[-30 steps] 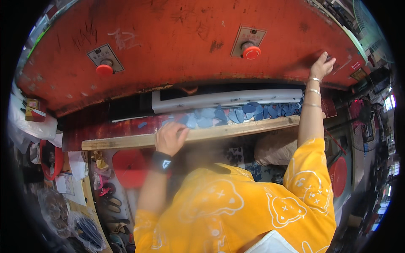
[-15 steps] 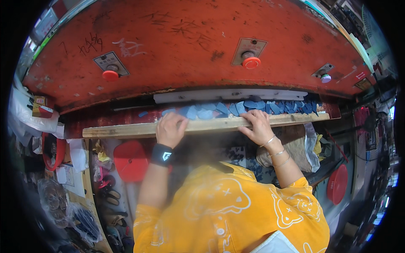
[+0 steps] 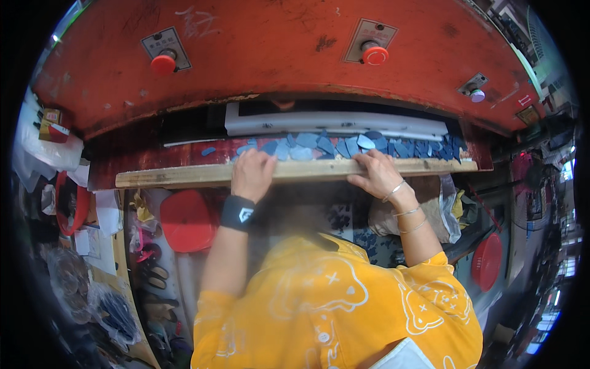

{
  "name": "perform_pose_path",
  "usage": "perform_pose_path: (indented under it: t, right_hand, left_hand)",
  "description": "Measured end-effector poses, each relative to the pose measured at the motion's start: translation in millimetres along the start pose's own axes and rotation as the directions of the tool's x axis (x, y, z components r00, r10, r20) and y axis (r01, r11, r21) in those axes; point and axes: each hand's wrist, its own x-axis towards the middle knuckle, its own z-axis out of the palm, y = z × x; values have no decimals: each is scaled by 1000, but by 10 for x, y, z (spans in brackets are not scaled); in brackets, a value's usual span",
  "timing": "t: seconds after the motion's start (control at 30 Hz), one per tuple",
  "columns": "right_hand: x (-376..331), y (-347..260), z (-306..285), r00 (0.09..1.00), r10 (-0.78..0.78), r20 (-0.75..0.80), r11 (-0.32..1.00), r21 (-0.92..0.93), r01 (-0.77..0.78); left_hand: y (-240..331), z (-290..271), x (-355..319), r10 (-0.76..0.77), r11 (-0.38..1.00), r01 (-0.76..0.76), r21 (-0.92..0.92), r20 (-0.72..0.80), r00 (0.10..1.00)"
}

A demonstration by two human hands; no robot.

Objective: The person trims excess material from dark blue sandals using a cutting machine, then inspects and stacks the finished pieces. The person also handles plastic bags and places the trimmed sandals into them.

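Observation:
Both my hands rest at a long wooden bar [image 3: 313, 170] along the front of a red machine's bed. My left hand [image 3: 252, 176], with a black wristband, curls its fingers over the bar, thumb on the near side of the far edge. My right hand [image 3: 379, 175], with thin bracelets at the wrist, is bent over the bar further right. Just beyond the fingers lie many small cut blue pieces [image 3: 301, 152], some overlapping, thickest toward the right. Some fingertips are hidden behind the bar and knuckles.
A red machine front [image 3: 270, 67] with two red push buttons [image 3: 375, 54] rises beyond. A white slab [image 3: 338, 122] lies behind the blue pieces. Below stand a red stool [image 3: 187, 221], a pale sack [image 3: 424, 206] and a red basin [image 3: 488, 261]. Plastic bags [image 3: 114, 310] sit at left.
My view has shifted, so the machine front sits higher and more of the white slab shows. Both hands stay at the wooden bar; the blue pieces look much the same.

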Motion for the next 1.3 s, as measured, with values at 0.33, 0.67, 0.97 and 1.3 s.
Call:
perform_pose_path:
  t: [0.33,0.67,0.97,1.3]
  right_hand:
    - [502,-906,-104,934,-247,-257,909,271,315]
    - [11,-1620,519,937,-103,-333,954,234,188]
    - [-364,-946,234,965,-33,-260,200,944,261]
    - [-398,-753,246,930,-38,-366,987,134,93]
  left_hand:
    - [293,-454,-578,-315,855,414,-312,322,893]
    - [513,-393,-912,-185,834,121,-539,-66,980]
    - [726,-479,-1263,-5,954,-54,296,196,981]
    - [720,-445,-1163,-34,987,13,163,122,992]
